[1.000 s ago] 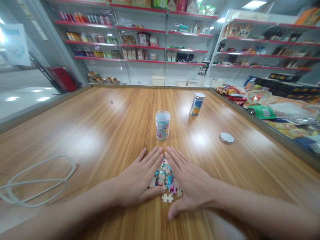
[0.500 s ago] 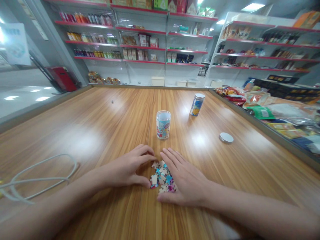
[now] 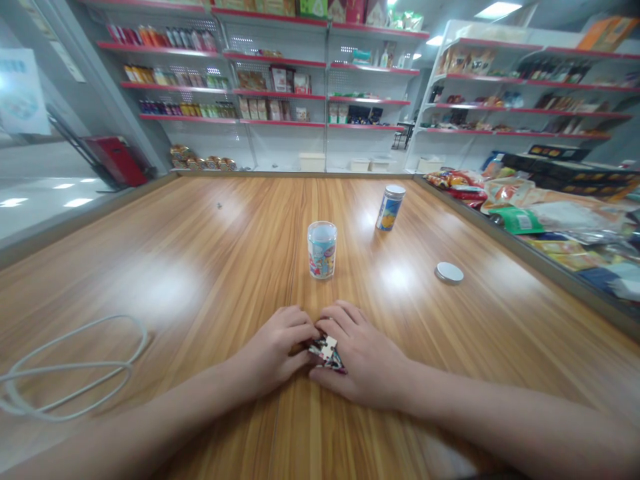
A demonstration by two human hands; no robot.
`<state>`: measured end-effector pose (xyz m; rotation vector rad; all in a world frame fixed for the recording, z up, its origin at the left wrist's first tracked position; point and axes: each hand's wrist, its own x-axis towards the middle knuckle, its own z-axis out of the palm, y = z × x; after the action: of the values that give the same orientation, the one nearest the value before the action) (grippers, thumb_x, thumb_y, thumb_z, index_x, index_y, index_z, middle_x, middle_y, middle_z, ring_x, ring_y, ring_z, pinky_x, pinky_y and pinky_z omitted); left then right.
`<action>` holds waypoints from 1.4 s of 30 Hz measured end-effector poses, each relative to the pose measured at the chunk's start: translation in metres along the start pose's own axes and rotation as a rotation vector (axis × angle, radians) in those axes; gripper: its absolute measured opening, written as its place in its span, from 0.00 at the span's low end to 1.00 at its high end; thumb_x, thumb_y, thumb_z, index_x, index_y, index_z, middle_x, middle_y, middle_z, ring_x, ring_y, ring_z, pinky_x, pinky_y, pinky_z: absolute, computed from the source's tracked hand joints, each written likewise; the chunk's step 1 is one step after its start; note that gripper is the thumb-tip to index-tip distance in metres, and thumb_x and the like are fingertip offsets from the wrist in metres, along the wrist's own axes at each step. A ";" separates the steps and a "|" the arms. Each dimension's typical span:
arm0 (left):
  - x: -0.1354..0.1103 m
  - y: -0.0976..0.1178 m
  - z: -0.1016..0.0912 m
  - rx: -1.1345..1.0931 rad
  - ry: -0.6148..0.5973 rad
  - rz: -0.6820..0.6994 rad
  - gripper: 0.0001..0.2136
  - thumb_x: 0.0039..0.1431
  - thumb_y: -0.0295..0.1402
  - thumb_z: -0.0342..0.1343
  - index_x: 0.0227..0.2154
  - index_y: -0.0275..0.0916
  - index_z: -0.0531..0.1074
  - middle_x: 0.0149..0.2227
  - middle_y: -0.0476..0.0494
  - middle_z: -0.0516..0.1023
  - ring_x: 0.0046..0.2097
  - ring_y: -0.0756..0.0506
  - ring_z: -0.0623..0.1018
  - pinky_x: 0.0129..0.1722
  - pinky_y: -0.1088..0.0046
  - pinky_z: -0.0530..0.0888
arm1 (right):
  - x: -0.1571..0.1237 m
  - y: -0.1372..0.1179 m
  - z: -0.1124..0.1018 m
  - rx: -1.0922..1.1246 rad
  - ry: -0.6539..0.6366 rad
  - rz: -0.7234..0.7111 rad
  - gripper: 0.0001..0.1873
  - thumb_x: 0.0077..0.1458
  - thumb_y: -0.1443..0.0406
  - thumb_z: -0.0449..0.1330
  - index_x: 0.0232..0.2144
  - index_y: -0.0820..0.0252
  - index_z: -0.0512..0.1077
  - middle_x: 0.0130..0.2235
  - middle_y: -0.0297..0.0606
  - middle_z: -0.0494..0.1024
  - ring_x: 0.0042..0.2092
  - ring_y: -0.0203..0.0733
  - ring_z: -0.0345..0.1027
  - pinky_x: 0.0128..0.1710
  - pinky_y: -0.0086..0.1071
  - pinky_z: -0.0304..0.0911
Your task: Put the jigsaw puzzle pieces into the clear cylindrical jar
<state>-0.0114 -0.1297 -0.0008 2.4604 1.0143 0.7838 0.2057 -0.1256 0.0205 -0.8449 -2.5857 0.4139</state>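
Observation:
A small heap of jigsaw puzzle pieces (image 3: 329, 348), some plain cream and some coloured, lies on the wooden table between my hands. My left hand (image 3: 285, 343) curls in against the heap from the left, its fingertips hidden among the pieces. From the other side my right hand (image 3: 357, 353) cups round it, with the thumb along the near edge. Both hands' fingertips nearly meet at the far side, so much of the heap is covered. Just beyond stands a clear jar (image 3: 322, 251) with a cartoon print, its top uncovered.
A silver lid (image 3: 449, 272) lies flat to the right. Farther back stands a blue printed can (image 3: 391, 208) with a silver lid. A pale cable (image 3: 75, 365) loops at the left. Bagged goods (image 3: 555, 213) lie beyond the table's right edge, and stocked shelves line the back.
Both hands have drawn closer together and their fingers have curled in. The puzzle pieces, spread flatter before, are now squeezed into a tighter heap. The view has shifted slightly.

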 end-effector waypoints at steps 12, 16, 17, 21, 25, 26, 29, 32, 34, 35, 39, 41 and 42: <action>0.003 0.007 0.001 -0.163 0.028 -0.199 0.13 0.57 0.18 0.55 0.42 0.40 0.70 0.37 0.49 0.76 0.40 0.48 0.76 0.41 0.72 0.72 | -0.002 0.010 0.006 0.154 0.068 0.054 0.23 0.58 0.67 0.59 0.55 0.58 0.60 0.52 0.40 0.70 0.52 0.46 0.61 0.55 0.43 0.61; 0.001 0.005 0.003 -0.268 0.065 -0.254 0.10 0.59 0.21 0.56 0.41 0.41 0.68 0.38 0.51 0.79 0.40 0.50 0.79 0.42 0.74 0.74 | -0.001 0.008 0.003 0.126 0.026 0.049 0.15 0.59 0.69 0.58 0.49 0.60 0.64 0.48 0.40 0.70 0.49 0.46 0.62 0.51 0.43 0.61; 0.001 0.005 0.003 -0.279 0.070 -0.256 0.08 0.61 0.23 0.56 0.40 0.41 0.68 0.38 0.51 0.79 0.40 0.50 0.79 0.41 0.75 0.74 | -0.001 0.008 0.002 0.120 0.017 0.047 0.13 0.59 0.70 0.57 0.47 0.60 0.65 0.47 0.41 0.70 0.49 0.45 0.62 0.51 0.42 0.61; 0.002 0.005 0.000 -0.275 0.071 -0.236 0.04 0.63 0.27 0.57 0.40 0.41 0.69 0.37 0.51 0.80 0.39 0.51 0.80 0.40 0.76 0.74 | -0.001 0.010 0.002 0.128 0.012 0.046 0.11 0.58 0.72 0.56 0.45 0.60 0.66 0.45 0.41 0.69 0.48 0.45 0.61 0.50 0.41 0.61; 0.004 0.008 -0.002 -0.210 0.064 -0.184 0.01 0.64 0.30 0.58 0.36 0.39 0.71 0.33 0.50 0.80 0.35 0.50 0.79 0.35 0.76 0.73 | 0.000 0.011 0.003 0.145 0.028 0.053 0.10 0.59 0.71 0.56 0.44 0.60 0.67 0.45 0.41 0.69 0.48 0.45 0.62 0.49 0.41 0.61; 0.004 0.010 -0.001 -0.194 0.074 -0.175 0.02 0.64 0.31 0.58 0.35 0.39 0.71 0.33 0.50 0.79 0.34 0.50 0.78 0.34 0.77 0.72 | 0.000 0.011 0.003 0.146 0.028 0.054 0.10 0.59 0.71 0.56 0.44 0.60 0.67 0.45 0.41 0.69 0.47 0.45 0.62 0.49 0.41 0.61; 0.003 0.016 0.004 -0.185 0.124 -0.156 0.04 0.64 0.33 0.58 0.34 0.39 0.72 0.31 0.49 0.79 0.33 0.50 0.77 0.32 0.77 0.72 | 0.000 0.011 0.004 0.146 0.028 0.061 0.08 0.58 0.71 0.56 0.42 0.60 0.67 0.44 0.41 0.69 0.47 0.45 0.62 0.48 0.40 0.61; 0.003 0.022 0.010 -0.212 0.151 -0.134 0.04 0.65 0.33 0.58 0.35 0.39 0.73 0.32 0.48 0.79 0.33 0.50 0.77 0.33 0.76 0.72 | -0.001 0.012 0.005 0.156 0.029 0.066 0.07 0.57 0.70 0.57 0.40 0.59 0.67 0.44 0.41 0.69 0.46 0.45 0.62 0.47 0.40 0.62; 0.003 0.026 0.011 -0.184 0.171 -0.114 0.03 0.65 0.32 0.58 0.36 0.39 0.73 0.33 0.48 0.79 0.33 0.50 0.77 0.33 0.76 0.72 | -0.001 0.012 0.006 0.164 0.030 0.066 0.07 0.57 0.71 0.57 0.39 0.59 0.68 0.43 0.40 0.69 0.46 0.45 0.62 0.46 0.40 0.62; 0.003 0.027 0.011 -0.156 0.184 -0.093 0.02 0.65 0.31 0.58 0.36 0.39 0.73 0.32 0.48 0.79 0.34 0.50 0.77 0.34 0.75 0.72 | -0.001 0.012 0.006 0.167 0.031 0.067 0.06 0.57 0.70 0.57 0.39 0.59 0.68 0.43 0.40 0.69 0.45 0.45 0.62 0.47 0.40 0.62; 0.005 0.031 0.009 -0.038 0.242 0.084 0.07 0.67 0.25 0.52 0.42 0.39 0.74 0.31 0.47 0.76 0.33 0.49 0.75 0.34 0.73 0.71 | -0.001 0.012 0.006 0.186 0.042 0.074 0.06 0.58 0.70 0.56 0.38 0.59 0.69 0.43 0.40 0.69 0.46 0.44 0.62 0.47 0.40 0.62; 0.006 0.033 0.008 0.011 0.269 0.171 0.10 0.66 0.23 0.53 0.46 0.39 0.73 0.32 0.46 0.75 0.34 0.49 0.74 0.34 0.72 0.71 | -0.001 0.012 0.006 0.200 0.048 0.069 0.08 0.56 0.71 0.57 0.39 0.59 0.69 0.43 0.39 0.69 0.46 0.44 0.62 0.48 0.40 0.62; 0.007 0.034 0.008 0.026 0.282 0.199 0.11 0.64 0.22 0.55 0.47 0.39 0.73 0.33 0.46 0.75 0.34 0.49 0.74 0.34 0.72 0.71 | -0.001 0.012 0.006 0.206 0.050 0.067 0.09 0.55 0.72 0.58 0.39 0.59 0.69 0.43 0.39 0.69 0.46 0.44 0.62 0.48 0.40 0.62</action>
<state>0.0152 -0.1485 0.0126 2.5505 0.8822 1.2167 0.2100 -0.1182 0.0102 -0.8582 -2.4233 0.6564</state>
